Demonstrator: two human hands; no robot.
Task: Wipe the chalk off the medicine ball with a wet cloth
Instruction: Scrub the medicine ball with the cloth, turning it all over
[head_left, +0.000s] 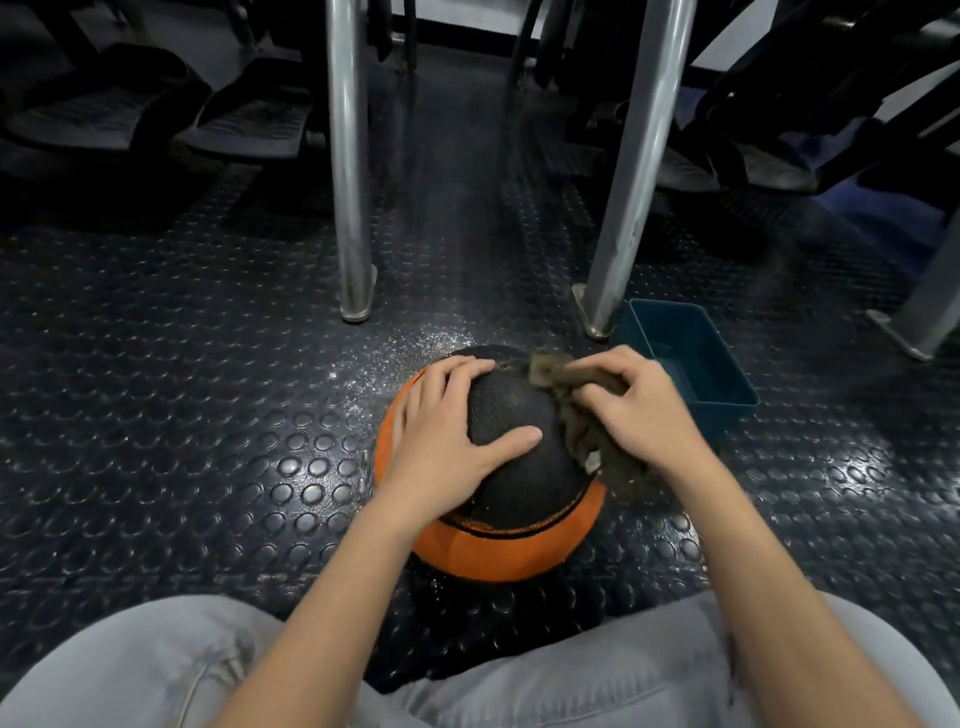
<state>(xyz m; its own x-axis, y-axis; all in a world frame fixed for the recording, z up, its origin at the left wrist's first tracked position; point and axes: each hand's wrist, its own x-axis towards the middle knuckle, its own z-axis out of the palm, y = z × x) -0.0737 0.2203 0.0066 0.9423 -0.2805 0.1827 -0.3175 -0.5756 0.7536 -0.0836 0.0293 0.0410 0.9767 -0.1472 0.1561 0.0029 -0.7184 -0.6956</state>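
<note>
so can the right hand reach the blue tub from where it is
Probably yes: the blue tub sits open on the floor just beyond the right hand, nothing between them, though that hand holds the brown cloth.

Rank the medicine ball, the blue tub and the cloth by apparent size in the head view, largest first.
1. medicine ball
2. blue tub, which sits farther from the camera
3. cloth, partly hidden under the right hand, so its place against the tub is unsure
</note>
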